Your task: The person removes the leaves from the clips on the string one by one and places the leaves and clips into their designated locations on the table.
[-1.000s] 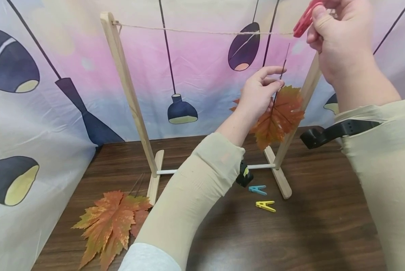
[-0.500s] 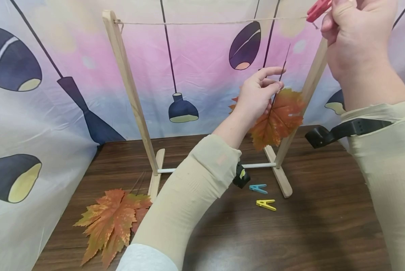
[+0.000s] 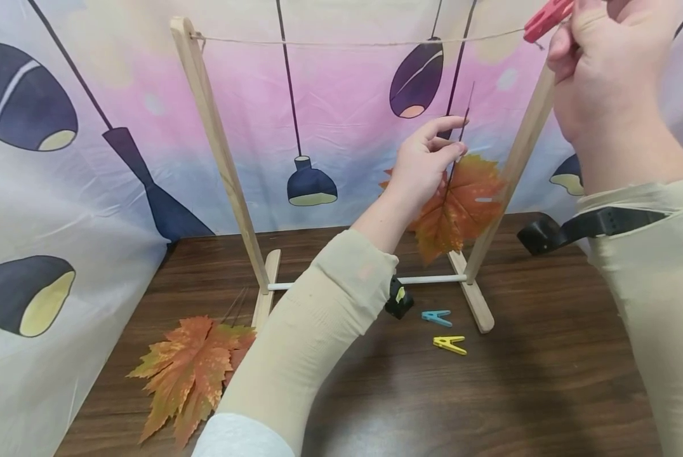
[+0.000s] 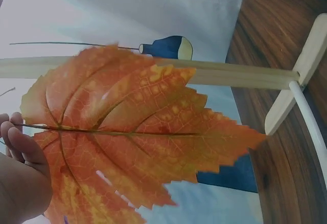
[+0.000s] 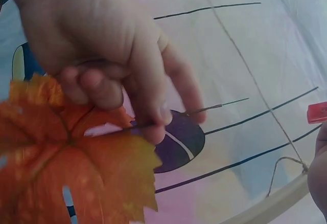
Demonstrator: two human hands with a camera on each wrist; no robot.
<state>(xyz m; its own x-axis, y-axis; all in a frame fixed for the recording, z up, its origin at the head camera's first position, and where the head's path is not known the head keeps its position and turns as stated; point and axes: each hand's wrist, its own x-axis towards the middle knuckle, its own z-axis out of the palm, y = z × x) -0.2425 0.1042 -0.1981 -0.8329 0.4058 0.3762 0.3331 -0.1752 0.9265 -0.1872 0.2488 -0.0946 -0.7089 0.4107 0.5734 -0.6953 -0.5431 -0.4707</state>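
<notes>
My left hand pinches the thin dark stem of an orange maple leaf between thumb and fingers. The stem's bare end points upward, below the string. In the left wrist view the leaf spreads out beyond the fingertips. Higher up on the right, my right hand grips a red clothespin, partly cut off by the top edge. The clothespin overlaps the string's right end in the head view; in the right wrist view the clothespin shows beside the string, near its knot.
A wooden frame with a white lower bar carries the string. On the dark wood table lie a blue clothespin, a yellow clothespin and more orange leaves. A printed cloth hangs behind.
My right hand has moved right and upward with the red clothespin. The left hand has drifted slightly left and down, carrying the leaf with it. The things on the table stay put.
</notes>
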